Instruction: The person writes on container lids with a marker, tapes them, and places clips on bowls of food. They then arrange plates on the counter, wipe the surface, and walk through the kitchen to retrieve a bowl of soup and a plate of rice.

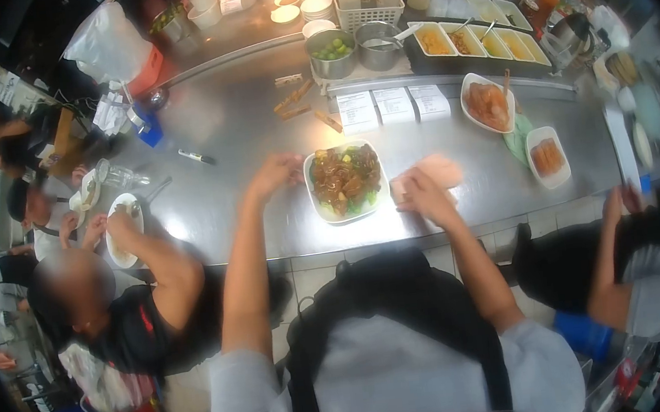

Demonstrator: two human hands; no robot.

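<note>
A white squarish bowl [350, 217] of glossy brown meat pieces over green leaves stands in front of me on the steel counter. My left hand [282, 172] is at the bowl's left rim, its bent fingers appearing to grip the edge; blur hides the exact contact. To the right of the bowl, my right hand [426, 197] is closed on a pale pink cloth [440, 169], which lies partly folded on the counter under and beyond the fingers.
Behind the bowl lie paper slips [393, 106] and wooden clips [295, 101]. A steel pot of green limes [332, 53] stands farther back. On the right are a bowl of orange-brown food [488, 101] and a smaller dish [548, 159]. Co-workers stand at both sides, one at a plate [128, 255].
</note>
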